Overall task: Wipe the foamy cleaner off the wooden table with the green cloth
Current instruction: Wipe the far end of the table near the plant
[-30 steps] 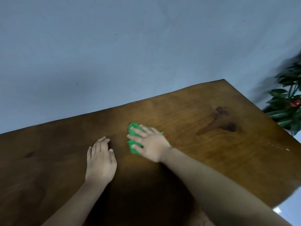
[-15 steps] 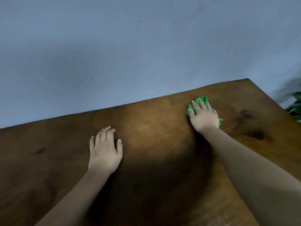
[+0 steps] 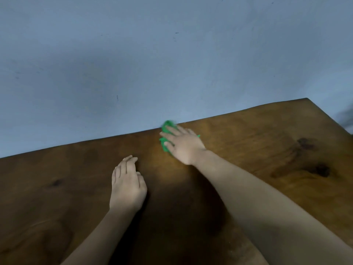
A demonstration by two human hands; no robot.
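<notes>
Blue-grey wall is filling the upper half of the view, plain with a few small dark marks. Below it a wooden table is running at a tilt, dark brown, glossy, with darker knot stains on the right side and a lighter sheen patch near the middle. No foam is showing clearly on the wood.

Green cloth is sitting near the table's far edge, close to the wall line. It is bright green, bunched and crumpled, mostly covered, with bits poking out past the fingertips, under the thumb and at the hand's right side. Its edges are looking blurred.

Right hand is pressing flat on top of the cloth, fingers spread and pointing toward the far left, palm down, forearm stretching across from the lower right.

Left hand is resting flat on bare wood, fingers together and extended, holding nothing, well apart from the cloth and nearer the person.
</notes>
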